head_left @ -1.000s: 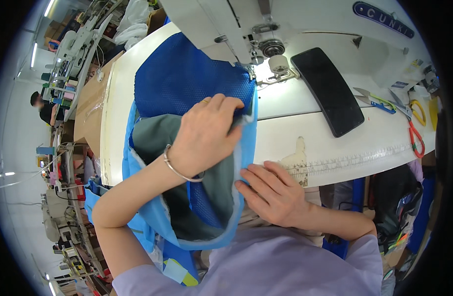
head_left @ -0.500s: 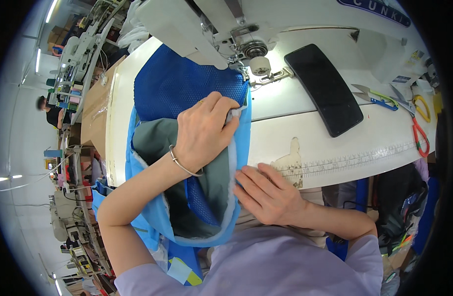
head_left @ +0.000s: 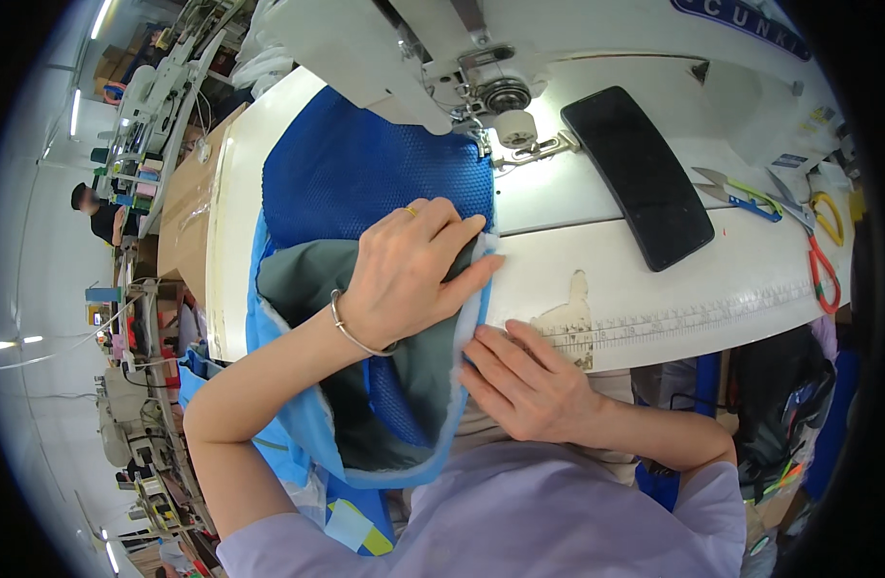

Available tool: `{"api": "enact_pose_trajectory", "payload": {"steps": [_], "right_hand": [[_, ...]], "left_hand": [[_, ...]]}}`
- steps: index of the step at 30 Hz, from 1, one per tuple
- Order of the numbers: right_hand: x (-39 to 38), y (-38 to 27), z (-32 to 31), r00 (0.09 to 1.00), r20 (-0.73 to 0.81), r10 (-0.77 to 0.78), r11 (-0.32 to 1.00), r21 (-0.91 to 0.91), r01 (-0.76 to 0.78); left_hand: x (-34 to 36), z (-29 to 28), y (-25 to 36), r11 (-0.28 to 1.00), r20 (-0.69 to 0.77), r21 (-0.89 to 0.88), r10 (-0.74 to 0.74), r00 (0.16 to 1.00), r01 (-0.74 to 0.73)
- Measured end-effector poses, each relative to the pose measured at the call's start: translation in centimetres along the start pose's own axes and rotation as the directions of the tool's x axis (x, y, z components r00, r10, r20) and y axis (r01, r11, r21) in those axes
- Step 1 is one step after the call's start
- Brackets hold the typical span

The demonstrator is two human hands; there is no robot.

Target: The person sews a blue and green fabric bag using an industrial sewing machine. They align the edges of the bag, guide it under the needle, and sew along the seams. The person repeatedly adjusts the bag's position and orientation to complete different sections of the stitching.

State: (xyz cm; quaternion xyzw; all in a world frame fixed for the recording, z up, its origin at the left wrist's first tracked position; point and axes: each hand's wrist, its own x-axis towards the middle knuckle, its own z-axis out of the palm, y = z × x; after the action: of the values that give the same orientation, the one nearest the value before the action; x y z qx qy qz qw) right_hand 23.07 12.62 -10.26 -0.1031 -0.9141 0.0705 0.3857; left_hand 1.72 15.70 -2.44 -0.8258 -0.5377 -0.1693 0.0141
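A light-blue sewn piece with grey-green lining lies at the table's near edge, its rim pale grey. Blue mesh fabric stretches from it to the presser foot of the sewing machine. My left hand, with a ring and a bangle, rests on the lining by the right edge. Its thumb and forefinger are apart, the thumb reaching over the pale rim. My right hand lies with fingers stretched out, their tips touching the rim lower down.
Right of the needle area lies a black phone. Blue-handled snips and red-handled scissors are farther right. A ruler strip runs along the table's front edge. Other machines and a person are at far left.
My left thumb and forefinger have opened from their pinch on the rim, and the thumb now extends right. My right hand has barely moved. The view has shifted slightly.
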Motion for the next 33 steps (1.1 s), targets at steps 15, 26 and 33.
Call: {"api": "enact_pose_trajectory", "payload": {"steps": [15,26,33], "right_hand": [[1.1,0.1,-2.0,0.994,0.103,0.046,0.999,0.014,-0.048],[2.5,0.6,-2.7,0.974,0.204,0.098,0.994,0.036,-0.108],[3.0,1.9,-2.8,0.955,0.278,0.099,0.992,0.051,-0.118]], "left_hand": [[-1.8,0.1,-1.2,0.991,-0.036,-0.063,0.117,0.992,-0.119],[-0.3,0.6,-2.5,0.989,-0.050,-0.038,0.138,0.989,-0.140],[1.9,1.3,-4.9,0.985,-0.076,0.005,0.171,0.982,-0.172]]}}
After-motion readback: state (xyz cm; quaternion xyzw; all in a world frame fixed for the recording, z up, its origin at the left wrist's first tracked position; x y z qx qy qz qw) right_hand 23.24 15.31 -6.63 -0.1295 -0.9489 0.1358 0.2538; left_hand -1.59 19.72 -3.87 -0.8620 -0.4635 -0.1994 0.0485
